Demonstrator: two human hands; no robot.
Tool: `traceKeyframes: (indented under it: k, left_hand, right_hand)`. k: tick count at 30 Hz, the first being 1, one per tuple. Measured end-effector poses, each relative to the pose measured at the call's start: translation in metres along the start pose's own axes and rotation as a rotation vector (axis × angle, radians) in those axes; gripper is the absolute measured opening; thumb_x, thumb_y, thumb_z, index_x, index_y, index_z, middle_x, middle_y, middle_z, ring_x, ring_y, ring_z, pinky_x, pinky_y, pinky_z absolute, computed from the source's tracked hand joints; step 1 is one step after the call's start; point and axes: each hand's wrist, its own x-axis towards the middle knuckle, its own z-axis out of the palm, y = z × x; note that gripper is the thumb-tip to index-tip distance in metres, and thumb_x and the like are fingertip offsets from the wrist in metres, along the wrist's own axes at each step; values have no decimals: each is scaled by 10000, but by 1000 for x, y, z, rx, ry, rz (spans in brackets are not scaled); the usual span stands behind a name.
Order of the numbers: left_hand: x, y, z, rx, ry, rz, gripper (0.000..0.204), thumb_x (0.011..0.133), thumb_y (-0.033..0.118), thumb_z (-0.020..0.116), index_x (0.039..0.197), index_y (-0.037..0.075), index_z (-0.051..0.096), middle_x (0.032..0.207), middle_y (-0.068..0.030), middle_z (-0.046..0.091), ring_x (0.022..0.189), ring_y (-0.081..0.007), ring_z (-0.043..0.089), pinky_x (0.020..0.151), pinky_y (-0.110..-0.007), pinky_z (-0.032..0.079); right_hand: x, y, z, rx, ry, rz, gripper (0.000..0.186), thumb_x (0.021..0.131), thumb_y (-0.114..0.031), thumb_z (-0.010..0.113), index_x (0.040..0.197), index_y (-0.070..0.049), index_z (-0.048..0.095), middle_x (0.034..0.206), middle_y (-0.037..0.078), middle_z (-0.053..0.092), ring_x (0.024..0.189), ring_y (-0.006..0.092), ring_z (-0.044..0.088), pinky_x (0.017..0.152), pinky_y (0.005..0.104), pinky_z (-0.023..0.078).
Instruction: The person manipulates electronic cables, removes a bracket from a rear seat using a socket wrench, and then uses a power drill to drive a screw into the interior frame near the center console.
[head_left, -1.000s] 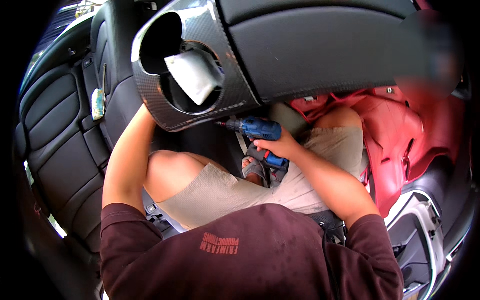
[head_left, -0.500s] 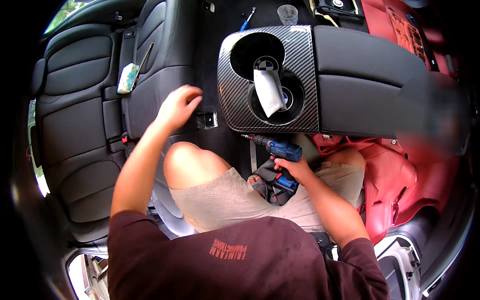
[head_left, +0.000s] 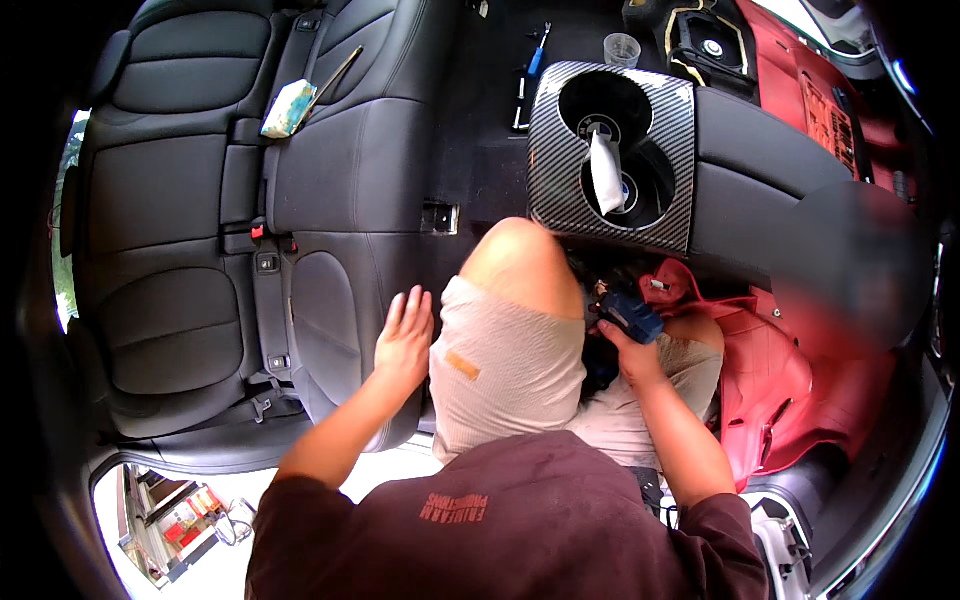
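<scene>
A blue-and-black cordless drill (head_left: 632,316) is gripped in my right hand (head_left: 628,348), low between my raised knee and the red trim. Its front end and battery are partly hidden in shadow. My left hand (head_left: 403,328) lies with fingers extended at the edge of the black rear seat (head_left: 345,180), beside my thigh, holding nothing. Ahead of my knees stands a console with a carbon-pattern cup holder panel (head_left: 675,150). A white packet (head_left: 606,172) leans across its two round wells.
A tissue pack (head_left: 290,108) with a thin stick lies on the seat. Beyond the console, a blue-handled tool (head_left: 537,62) and a clear plastic cup (head_left: 622,49) rest on the dark floor. Red trim (head_left: 780,375) spreads at the right. A metal bracket (head_left: 440,217) is on the floor.
My left hand has come down from above the floor to the seat edge. My body has shifted and my left knee has risen. The drill remains in my right hand.
</scene>
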Motion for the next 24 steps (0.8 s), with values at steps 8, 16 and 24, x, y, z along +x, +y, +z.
traceKeyframes:
  k: [8,16,24]
  left_hand:
    - [53,19,20,2809,622,824,900,1044,804,312,1708,198,362,1753,-104,377,1606,-398,335,1312,-595,244]
    - [59,10,104,3721,606,216,702,1121,579,285,1678,173,417,1721,-87,439,1587,-311,395,1316,-496,283]
    - [50,-8,34,3091,804,483,629,1143,509,320,1630,145,484,1674,-94,502,1531,-307,470,1295,-505,336]
  right_hand:
    - [-22,-14,11,-33,-18,9,728,942,-12,810,1586,-20,470,1136,72,750,1017,140,719,965,323,572]
    - [2,-12,23,-21,-49,-52,674,934,-7,813,1546,-13,532,1107,44,732,937,121,700,873,316,590]
    - [4,4,21,-63,-31,27,692,911,-25,844,1536,-23,547,1272,31,701,1103,114,646,992,315,550]
